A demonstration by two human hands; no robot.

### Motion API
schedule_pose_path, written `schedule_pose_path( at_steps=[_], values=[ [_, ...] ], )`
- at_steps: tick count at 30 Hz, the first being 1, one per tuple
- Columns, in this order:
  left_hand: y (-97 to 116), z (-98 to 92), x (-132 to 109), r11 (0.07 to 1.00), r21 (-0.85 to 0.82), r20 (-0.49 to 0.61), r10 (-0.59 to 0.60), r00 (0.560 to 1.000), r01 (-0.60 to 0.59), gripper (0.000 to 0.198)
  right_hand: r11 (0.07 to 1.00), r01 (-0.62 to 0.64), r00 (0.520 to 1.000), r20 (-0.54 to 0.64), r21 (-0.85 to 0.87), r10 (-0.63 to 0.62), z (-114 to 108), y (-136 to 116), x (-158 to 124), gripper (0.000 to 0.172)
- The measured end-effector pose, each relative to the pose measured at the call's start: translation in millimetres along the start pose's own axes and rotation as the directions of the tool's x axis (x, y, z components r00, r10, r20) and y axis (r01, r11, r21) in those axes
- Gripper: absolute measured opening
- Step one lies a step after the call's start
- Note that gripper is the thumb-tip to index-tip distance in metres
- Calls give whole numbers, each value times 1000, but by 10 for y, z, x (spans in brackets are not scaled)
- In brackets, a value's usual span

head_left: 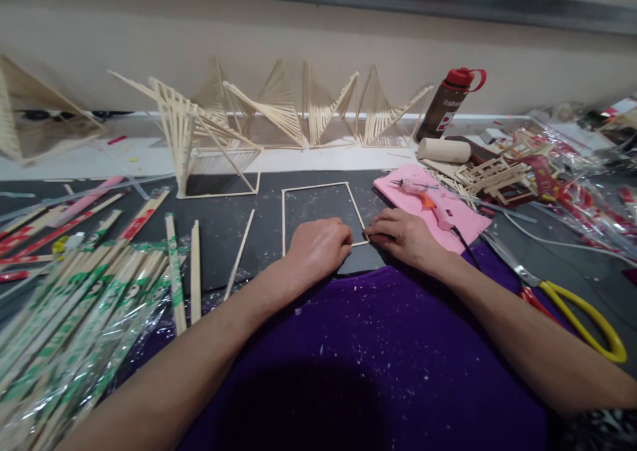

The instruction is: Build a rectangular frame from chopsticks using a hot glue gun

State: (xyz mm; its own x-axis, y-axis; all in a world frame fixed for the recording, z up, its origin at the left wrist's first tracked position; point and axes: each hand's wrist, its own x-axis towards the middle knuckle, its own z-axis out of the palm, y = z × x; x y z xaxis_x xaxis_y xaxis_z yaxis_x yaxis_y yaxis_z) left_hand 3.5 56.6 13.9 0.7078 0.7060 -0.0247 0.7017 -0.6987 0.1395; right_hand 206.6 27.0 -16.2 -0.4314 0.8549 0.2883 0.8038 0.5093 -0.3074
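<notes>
A square frame of thin wooden sticks [315, 186] lies flat on the dark work surface in front of me. My left hand [321, 242] is closed over its near side, fingers curled down and partly hiding that stick. At the near right corner, the fingertips of my right hand [405, 232] pinch the frame. A pink glue gun [444, 217] rests on a folded pink cloth [465, 224] just beyond my right hand. Left of the frame lies one loose stick [241, 252].
Several twisted stick structures [283, 119] stand along the wall. Bundled sticks in plastic [94, 305] lie at left. On the right are yellow-handled scissors [582, 312], a dark bottle with red lid [445, 106], a wooden roll [444, 150], and piled stick pieces [497, 176].
</notes>
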Motion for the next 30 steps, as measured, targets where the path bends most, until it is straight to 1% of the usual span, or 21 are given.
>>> schedule_pose_path(
  at_steps=[8,15,20,30],
  values=[
    [-7,66,3,1000,-26,-25,-5,1000,4,25,1000,4,1000,-5,7,-4,32,26,-14,23],
    [-1,68,9,999,-34,-17,-30,999,29,25,1000,13,1000,-7,-8,-13,33,26,-13,24],
    [0,78,16,999,-38,-28,-17,999,16,26,1000,21,1000,-11,-23,-21,40,27,-15,26],
    [28,73,20,999,-31,-24,-26,999,25,28,1000,17,1000,-19,-16,-17,34,10,-15,25]
  ],
)
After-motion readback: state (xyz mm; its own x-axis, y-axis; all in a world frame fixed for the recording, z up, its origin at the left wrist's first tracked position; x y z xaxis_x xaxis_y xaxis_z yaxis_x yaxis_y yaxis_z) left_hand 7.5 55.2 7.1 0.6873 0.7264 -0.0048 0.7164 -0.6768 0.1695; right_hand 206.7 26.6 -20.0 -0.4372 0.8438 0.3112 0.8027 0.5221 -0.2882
